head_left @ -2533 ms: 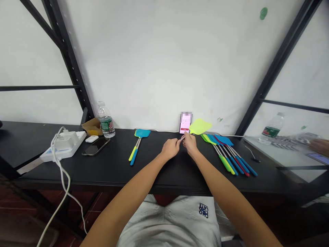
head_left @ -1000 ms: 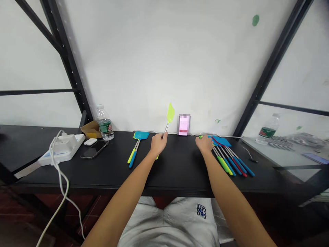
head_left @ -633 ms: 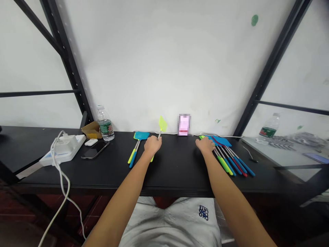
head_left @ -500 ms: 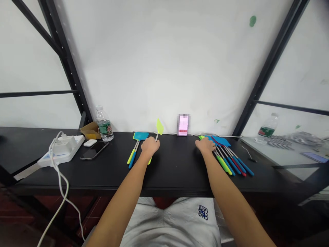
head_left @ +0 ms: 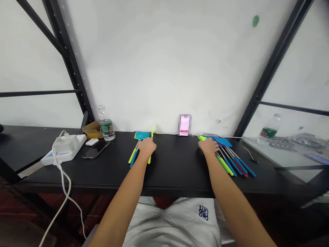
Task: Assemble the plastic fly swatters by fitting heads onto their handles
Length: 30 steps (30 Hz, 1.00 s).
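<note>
My left hand (head_left: 147,146) is closed around a yellow fly swatter (head_left: 152,132), whose thin blade stands edge-on above the fist and whose handle end shows below. Just left of that hand lie a blue fly swatter (head_left: 142,135) and a yellow one partly beneath it, handles toward me. My right hand (head_left: 208,146) is at the left side of a fanned pile of fly swatters (head_left: 232,157), fingers curled over the shafts near a green head (head_left: 202,138). Blue, red, green and yellow handles point toward me. What lies under the right palm is hidden.
On the black table (head_left: 174,171) at left are a power strip (head_left: 64,151) with white cables, a phone (head_left: 96,149), a white case (head_left: 92,142), a cardboard box (head_left: 92,130) and a water bottle (head_left: 106,125). A blurred-out screen (head_left: 184,125) leans against the wall.
The yellow fly swatter in my left hand has turned edge-on and come lower, nearer the swatters on the left. My right hand stays at the pile. The view has shifted slightly.
</note>
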Each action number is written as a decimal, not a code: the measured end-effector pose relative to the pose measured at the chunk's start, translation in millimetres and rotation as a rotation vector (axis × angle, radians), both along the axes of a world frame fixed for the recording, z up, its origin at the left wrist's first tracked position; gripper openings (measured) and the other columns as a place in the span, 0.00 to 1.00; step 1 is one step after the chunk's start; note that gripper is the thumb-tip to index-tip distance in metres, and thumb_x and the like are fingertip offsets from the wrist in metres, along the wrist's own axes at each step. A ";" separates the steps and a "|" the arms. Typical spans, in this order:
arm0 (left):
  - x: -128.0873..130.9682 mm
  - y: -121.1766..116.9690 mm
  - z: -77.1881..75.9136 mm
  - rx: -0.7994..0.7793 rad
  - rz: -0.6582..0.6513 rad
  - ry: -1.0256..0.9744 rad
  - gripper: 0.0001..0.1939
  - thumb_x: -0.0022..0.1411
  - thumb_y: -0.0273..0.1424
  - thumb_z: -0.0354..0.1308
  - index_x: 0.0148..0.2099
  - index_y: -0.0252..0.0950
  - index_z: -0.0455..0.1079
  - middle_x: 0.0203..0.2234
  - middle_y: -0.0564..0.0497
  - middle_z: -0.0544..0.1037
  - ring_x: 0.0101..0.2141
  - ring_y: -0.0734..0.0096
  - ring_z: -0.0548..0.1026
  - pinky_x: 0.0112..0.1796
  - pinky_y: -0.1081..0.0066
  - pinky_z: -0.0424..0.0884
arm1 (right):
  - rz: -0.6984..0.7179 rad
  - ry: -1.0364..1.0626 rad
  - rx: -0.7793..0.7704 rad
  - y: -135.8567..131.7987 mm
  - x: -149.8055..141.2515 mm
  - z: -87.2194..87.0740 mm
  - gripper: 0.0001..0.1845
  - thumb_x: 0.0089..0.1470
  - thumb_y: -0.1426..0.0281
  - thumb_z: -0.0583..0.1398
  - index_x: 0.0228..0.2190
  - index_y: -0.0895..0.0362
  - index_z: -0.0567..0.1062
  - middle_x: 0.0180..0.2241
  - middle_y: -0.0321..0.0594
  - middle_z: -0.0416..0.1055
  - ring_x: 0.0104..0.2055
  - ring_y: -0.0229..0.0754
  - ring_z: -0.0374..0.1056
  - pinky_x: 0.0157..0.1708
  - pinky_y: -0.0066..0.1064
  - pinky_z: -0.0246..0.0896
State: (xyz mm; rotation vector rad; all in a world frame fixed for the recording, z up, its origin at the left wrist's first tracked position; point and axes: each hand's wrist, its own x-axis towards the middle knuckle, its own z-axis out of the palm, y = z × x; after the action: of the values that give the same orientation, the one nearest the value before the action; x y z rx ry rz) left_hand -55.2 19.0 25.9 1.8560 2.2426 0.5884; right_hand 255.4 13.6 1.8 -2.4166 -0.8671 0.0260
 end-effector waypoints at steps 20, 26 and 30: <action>-0.3 -2.0 0.6 -0.027 -0.010 0.004 0.17 0.51 0.36 0.63 0.43 0.35 0.76 0.42 0.32 0.79 0.46 0.44 0.76 0.42 0.58 0.71 | 0.113 0.016 -0.048 -3.5 3.9 2.1 0.26 0.48 0.70 0.64 0.49 0.66 0.71 0.50 0.66 0.66 0.53 0.62 0.67 0.47 0.45 0.66; -3.5 -0.6 1.0 0.009 0.013 0.022 0.17 0.52 0.36 0.62 0.44 0.35 0.75 0.44 0.32 0.78 0.47 0.45 0.76 0.42 0.58 0.70 | 0.133 0.036 -0.057 -7.4 1.8 5.6 0.24 0.49 0.72 0.63 0.49 0.65 0.72 0.48 0.64 0.69 0.52 0.61 0.69 0.46 0.44 0.68; -10.0 3.3 0.7 -0.025 0.038 0.024 0.18 0.51 0.35 0.63 0.45 0.36 0.74 0.44 0.31 0.77 0.48 0.42 0.75 0.43 0.56 0.70 | 0.139 0.043 -0.057 -7.0 2.6 5.0 0.24 0.48 0.73 0.63 0.49 0.65 0.73 0.47 0.63 0.70 0.52 0.62 0.69 0.45 0.45 0.68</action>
State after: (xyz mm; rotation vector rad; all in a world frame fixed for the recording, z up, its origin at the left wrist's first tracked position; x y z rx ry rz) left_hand -65.2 22.3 26.6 1.8223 2.2946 0.5443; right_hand 257.9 6.5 6.8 -2.3945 -1.0256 0.1561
